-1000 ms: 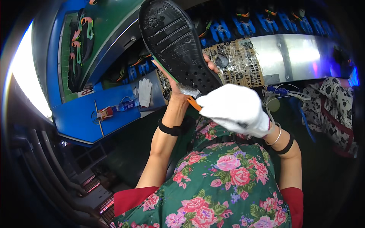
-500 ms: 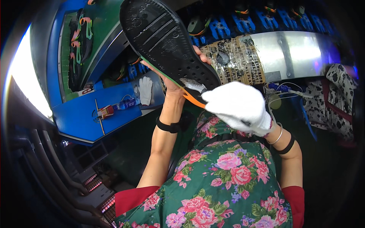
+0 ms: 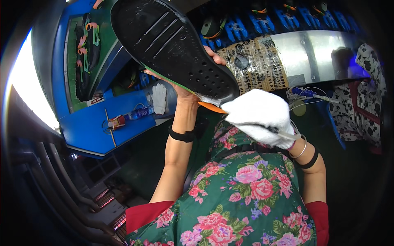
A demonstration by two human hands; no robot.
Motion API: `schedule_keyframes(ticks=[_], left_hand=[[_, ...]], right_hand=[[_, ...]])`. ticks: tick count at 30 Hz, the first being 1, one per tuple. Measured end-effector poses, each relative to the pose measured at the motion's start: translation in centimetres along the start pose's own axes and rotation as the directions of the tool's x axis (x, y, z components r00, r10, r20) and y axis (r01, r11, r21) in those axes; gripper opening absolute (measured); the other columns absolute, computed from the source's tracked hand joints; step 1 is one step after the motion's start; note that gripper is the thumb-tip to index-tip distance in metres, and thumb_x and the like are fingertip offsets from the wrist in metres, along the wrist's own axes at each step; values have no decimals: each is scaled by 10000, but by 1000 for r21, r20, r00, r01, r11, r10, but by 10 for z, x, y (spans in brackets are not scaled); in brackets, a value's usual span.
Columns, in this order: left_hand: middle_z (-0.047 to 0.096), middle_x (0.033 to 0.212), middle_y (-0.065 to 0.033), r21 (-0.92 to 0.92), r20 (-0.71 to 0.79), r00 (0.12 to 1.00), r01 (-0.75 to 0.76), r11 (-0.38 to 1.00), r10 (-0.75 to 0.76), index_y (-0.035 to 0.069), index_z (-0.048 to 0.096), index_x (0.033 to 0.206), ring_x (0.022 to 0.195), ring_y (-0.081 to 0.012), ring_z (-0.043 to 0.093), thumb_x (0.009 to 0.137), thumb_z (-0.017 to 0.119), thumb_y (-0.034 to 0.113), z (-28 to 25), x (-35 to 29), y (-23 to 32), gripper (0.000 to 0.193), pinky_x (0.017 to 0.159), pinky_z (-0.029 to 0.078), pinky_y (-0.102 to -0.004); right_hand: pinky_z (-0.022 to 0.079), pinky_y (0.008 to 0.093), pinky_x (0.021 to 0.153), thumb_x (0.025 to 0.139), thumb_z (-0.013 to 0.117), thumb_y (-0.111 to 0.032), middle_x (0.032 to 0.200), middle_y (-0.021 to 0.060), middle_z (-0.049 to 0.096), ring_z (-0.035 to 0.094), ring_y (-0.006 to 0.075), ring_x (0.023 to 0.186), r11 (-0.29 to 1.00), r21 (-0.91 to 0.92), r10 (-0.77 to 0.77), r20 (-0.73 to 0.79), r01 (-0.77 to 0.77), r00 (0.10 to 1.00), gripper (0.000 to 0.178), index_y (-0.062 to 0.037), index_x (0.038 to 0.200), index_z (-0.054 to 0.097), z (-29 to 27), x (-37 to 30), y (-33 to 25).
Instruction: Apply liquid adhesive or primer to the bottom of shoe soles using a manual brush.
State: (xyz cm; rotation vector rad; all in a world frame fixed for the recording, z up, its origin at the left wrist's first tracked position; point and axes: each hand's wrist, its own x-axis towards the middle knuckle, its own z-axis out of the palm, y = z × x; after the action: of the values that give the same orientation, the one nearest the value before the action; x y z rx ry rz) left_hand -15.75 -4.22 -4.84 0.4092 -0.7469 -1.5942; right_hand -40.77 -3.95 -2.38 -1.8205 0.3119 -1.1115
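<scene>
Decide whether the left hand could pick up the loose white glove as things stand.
Probably not right now: the left hand is taken up holding the black shoe, though nothing appears to cover the loose glove.

The shoe (image 3: 193,53) lies across the left grip (image 3: 184,91), toe end away to the left, with the right grip (image 3: 259,117) just beside its near end. Between that grip and the shoe sits a tool (image 3: 209,100), perhaps a blade. To the left is a counter (image 3: 84,135); on it, left to right, lie a stick (image 3: 111,135), a bottle (image 3: 139,113) and a loose glove (image 3: 159,98). Right of the shoe, cardboard (image 3: 260,67) covers a metal ledge's (image 3: 332,49) left part, with racks (image 3: 262,24) behind.
</scene>
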Motion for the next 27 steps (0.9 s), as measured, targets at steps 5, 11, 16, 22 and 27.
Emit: schedule_keyframes(ticks=[5, 11, 16, 22, 27], left_hand=[[666, 1140, -231, -2, 23, 999, -25, 1000, 25, -37, 546, 1298, 1188, -407, 630, 910, 688, 674, -4, 7, 3, 822, 1021, 564, -484], [668, 1144, -232, -13, 44, 998, -37, 999, 37, -42, 551, 1303, 1193, -405, 621, 912, 685, 675, -3, 15, 6, 827, 1032, 557, -490], [671, 1136, -229, -55, 17, 998, -56, 997, 57, -50, 553, 1302, 1186, -399, 621, 921, 675, 675, -2, 18, 10, 828, 1059, 536, -484], [674, 1145, -228, -92, 64, 997, -46, 995, 52, -54, 555, 1303, 1184, -394, 624, 922, 670, 682, -2, 26, 11, 836, 1083, 518, -486], [675, 1159, -232, -52, 51, 999, -6, 999, 9, -50, 554, 1303, 1199, -388, 625, 852, 678, 781, -10, 28, 14, 953, 1059, 542, -497]], right_hand=[[598, 367, 780, 808, 840, -50, 1048, 98, 795, 758, 273, 908, 995, -90, -33, -5, 33, 999, 304, -58, 1110, 802, -2, 5, -3], [604, 363, 773, 802, 843, -37, 1029, 100, 795, 757, 277, 886, 999, 6, 36, -53, -36, 998, 286, -68, 1084, 808, -7, 9, 1], [605, 365, 779, 801, 836, -36, 1050, 99, 794, 754, 271, 902, 1000, -25, 5, 4, -5, 1000, 285, -72, 1082, 808, -9, 13, -4], [604, 366, 797, 808, 825, -48, 1080, 81, 796, 752, 265, 927, 999, -45, 7, 27, -6, 1000, 295, -85, 1100, 806, -9, 15, -5], [607, 381, 851, 819, 798, -38, 1139, 80, 785, 743, 280, 988, 988, -142, -57, 72, 67, 996, 354, -92, 1170, 793, -9, 9, -4]])
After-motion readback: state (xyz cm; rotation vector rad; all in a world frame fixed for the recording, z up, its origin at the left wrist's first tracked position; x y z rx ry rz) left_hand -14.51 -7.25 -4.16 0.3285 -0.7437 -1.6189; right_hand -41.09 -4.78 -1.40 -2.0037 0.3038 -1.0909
